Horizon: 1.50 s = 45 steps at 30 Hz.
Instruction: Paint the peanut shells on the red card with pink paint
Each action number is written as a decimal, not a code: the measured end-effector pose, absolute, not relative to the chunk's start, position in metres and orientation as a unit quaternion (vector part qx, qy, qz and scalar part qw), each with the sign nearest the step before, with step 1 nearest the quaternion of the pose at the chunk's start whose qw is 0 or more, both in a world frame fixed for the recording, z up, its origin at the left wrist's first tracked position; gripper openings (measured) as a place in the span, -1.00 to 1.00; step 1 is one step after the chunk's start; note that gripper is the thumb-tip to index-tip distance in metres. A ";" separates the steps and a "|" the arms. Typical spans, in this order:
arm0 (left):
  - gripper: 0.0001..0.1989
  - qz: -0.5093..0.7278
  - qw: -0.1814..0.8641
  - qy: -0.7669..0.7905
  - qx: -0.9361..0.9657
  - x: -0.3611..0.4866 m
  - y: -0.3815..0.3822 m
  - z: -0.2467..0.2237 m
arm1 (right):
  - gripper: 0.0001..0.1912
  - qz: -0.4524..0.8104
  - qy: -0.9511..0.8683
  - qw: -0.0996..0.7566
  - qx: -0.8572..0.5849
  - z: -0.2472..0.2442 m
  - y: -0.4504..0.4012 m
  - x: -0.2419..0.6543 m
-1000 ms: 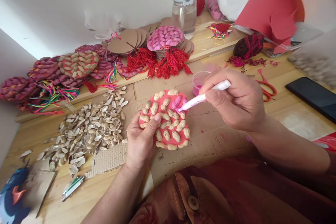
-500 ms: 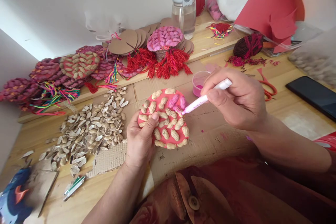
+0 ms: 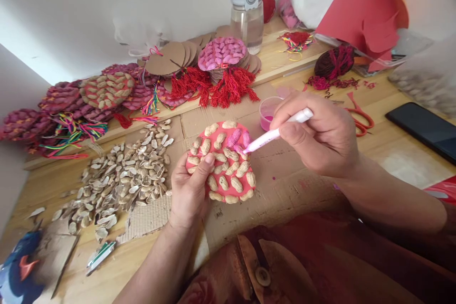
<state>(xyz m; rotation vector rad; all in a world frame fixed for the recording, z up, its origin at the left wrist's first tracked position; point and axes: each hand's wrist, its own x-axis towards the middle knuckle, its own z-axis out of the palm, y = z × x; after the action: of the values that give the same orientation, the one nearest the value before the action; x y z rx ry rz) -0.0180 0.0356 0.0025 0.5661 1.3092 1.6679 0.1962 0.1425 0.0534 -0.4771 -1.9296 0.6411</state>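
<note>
My left hand [image 3: 190, 185] grips the left edge of a round red disc [image 3: 228, 194] covered with glued-on peanut shells, its thumb on top. Most shells are plain tan; a few at the disc's upper right are pink. Between the thumb and fingers of my right hand [image 3: 317, 133] is a white marker [image 3: 272, 135], slanted down to the left. Its pink tip touches a shell beside the pink ones. Just behind the right hand stands a small clear cup [image 3: 265, 113] with pink liquid, partly hidden by the fingers.
Loose peanut shells [image 3: 124, 175] are heaped left of the disc on cardboard. Finished pink shell discs with red tassels [image 3: 235, 88] line the back ledge, near a water bottle [image 3: 247, 23]. Orange scissors [image 3: 363, 121] and a phone [image 3: 423, 130] lie at right, a glue tube [image 3: 101, 256] at lower left.
The marker's tip has shifted slightly left over the shells at the disc's upper right. Both hands keep their grip, and the whole view has moved a little.
</note>
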 end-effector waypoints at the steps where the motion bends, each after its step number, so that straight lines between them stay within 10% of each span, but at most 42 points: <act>1: -0.57 0.679 0.455 0.530 0.227 -0.018 0.036 0.003 | -0.90 0.270 -0.800 0.497 -0.200 0.053 0.143 0.197; 45: -0.66 0.692 0.452 0.515 0.227 -0.017 0.036 0.002 | -0.97 0.212 -0.807 0.520 -0.182 0.053 0.140 0.194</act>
<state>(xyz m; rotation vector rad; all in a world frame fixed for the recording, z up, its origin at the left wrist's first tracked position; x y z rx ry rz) -0.0174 0.0359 0.0024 0.5595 1.2726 1.7086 0.1942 0.1399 0.0530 -0.4375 -1.9343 0.5092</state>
